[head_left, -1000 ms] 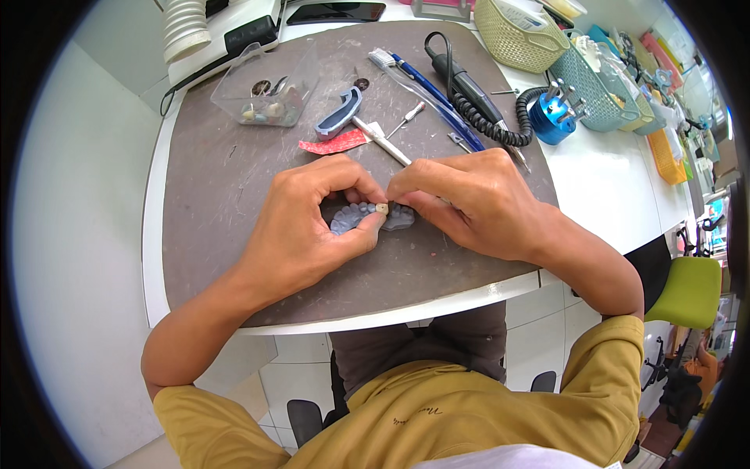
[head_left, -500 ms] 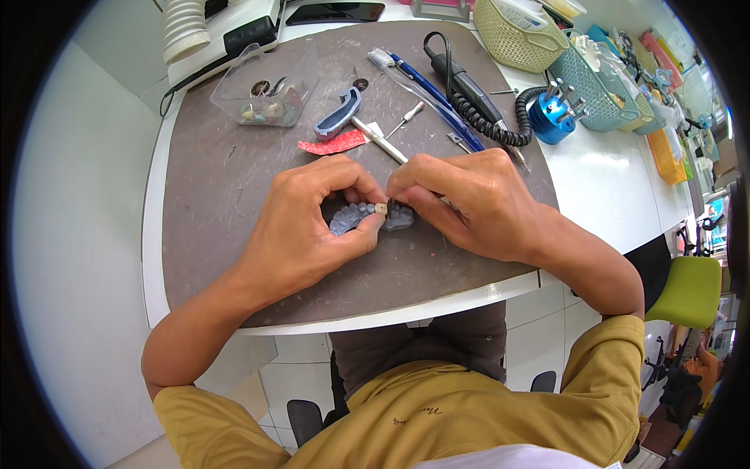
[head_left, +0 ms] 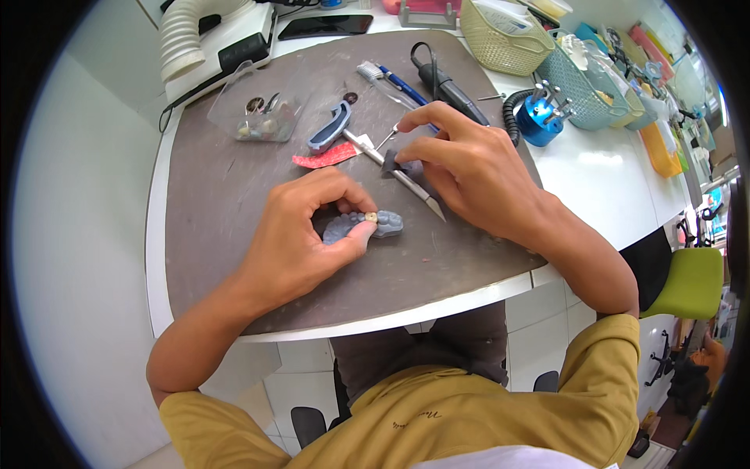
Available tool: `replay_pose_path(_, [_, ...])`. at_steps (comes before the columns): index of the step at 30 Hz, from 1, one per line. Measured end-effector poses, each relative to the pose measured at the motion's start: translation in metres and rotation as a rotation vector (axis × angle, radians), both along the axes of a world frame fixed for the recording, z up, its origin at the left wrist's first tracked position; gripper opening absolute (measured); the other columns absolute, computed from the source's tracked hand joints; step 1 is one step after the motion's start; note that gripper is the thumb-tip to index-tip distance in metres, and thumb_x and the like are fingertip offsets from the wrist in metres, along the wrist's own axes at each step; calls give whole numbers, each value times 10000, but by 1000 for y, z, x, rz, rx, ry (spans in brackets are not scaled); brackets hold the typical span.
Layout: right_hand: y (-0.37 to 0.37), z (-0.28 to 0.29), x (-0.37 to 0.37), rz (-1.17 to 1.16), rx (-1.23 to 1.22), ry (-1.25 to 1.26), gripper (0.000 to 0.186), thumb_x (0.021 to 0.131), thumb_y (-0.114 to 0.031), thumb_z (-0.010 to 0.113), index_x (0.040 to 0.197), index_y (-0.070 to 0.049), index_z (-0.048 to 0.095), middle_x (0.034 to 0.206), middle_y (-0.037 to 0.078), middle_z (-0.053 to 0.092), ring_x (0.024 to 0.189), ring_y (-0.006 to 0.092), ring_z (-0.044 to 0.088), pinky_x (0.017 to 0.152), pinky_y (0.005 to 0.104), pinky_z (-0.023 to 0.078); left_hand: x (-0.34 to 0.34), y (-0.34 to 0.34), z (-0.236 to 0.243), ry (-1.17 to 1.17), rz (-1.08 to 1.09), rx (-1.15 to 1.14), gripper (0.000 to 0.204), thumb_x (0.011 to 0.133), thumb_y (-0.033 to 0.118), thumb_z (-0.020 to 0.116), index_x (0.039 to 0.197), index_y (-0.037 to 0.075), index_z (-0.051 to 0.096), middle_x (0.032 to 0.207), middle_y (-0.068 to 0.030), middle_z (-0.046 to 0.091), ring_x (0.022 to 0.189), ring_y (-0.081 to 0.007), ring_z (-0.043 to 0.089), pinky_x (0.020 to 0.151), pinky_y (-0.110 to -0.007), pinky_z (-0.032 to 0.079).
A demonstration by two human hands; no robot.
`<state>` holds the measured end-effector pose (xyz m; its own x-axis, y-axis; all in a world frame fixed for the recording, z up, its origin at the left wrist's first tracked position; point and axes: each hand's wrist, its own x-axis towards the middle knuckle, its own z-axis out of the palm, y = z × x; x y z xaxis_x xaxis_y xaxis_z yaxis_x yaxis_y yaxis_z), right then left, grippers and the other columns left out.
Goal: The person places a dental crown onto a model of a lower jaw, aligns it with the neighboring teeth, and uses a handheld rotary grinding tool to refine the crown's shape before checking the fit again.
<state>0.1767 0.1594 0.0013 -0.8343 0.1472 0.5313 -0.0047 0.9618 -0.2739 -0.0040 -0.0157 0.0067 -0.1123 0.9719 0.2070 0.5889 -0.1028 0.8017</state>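
Observation:
A grey dental model (head_left: 388,224) with a row of teeth lies on the brown mat. My left hand (head_left: 308,223) closes thumb and finger on a small yellowish tooth crown (head_left: 371,217) seated among the model's teeth. Part of the model is hidden behind that hand. My right hand (head_left: 476,168) is raised to the far right of the model, its fingertips on a thin dark strip (head_left: 391,163) above the handle of a craft knife (head_left: 426,199). The strip's other end disappears under the fingers. The index finger stretches over a small slim tool (head_left: 388,137).
Beyond the hands lie a red patterned strip (head_left: 324,157), a blue-grey curved piece (head_left: 330,129), a brush (head_left: 370,72) and a black handpiece (head_left: 449,90). A clear box (head_left: 262,117) stands at left, a blue bur holder (head_left: 541,117) and baskets (head_left: 582,86) at right.
My right hand has drawn away from the crown, up and to the right, with the dark strip. My left hand keeps its grip. The view has shifted slightly, uncovering the knife blade.

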Motion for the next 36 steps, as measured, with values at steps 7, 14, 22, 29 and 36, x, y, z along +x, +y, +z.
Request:
replay_pose_path(7, [36, 32, 12, -321, 12, 7, 160, 900, -149, 717, 919, 7, 690, 919, 182, 695, 800, 386, 684, 730, 456, 535, -1, 1, -2, 60, 35, 24, 127, 797, 57, 751, 895, 3, 690, 849, -74, 668, 753, -162, 601, 711, -293, 475])
replay_pose_path(14, [39, 36, 15, -614, 89, -500, 450, 940, -402, 706, 797, 23, 755, 769, 225, 716, 766, 402, 725, 676, 468, 580, -6, 3, -10, -151, 64, 105, 175, 841, 21, 743, 1004, 31, 682, 935, -25, 677, 874, -110, 606, 806, -270, 461])
replay_pose_path(22, [45, 25, 9, -514, -26, -435, 388, 901, -340, 713, 871, 46, 730, 854, 260, 719, 852, 434, 712, 781, 490, 572, -8, 27, 2, -237, 92, 193, 179, 919, 5, 708, 1089, 33, 658, 1045, -36, 664, 942, -95, 609, 890, -256, 483])
replay_pose_path(29, [46, 37, 7, -515, -299, 141, 354, 844, -266, 832, 957, 3, 632, 741, 157, 682, 683, 303, 678, 670, 426, 523, 13, 55, 23, -503, 98, 239, 211, 962, 76, 703, 1159, 39, 638, 1077, -30, 666, 984, -91, 613, 899, -249, 495])
replay_pose_path(36, [19, 47, 19, -525, -32, 56, 359, 791, -326, 820, 806, -4, 660, 705, 186, 691, 662, 362, 700, 658, 452, 539, 16, 42, -3, -611, 166, 213, 201, 964, 96, 709, 1147, 45, 640, 1072, -33, 664, 957, -86, 604, 886, -244, 491])
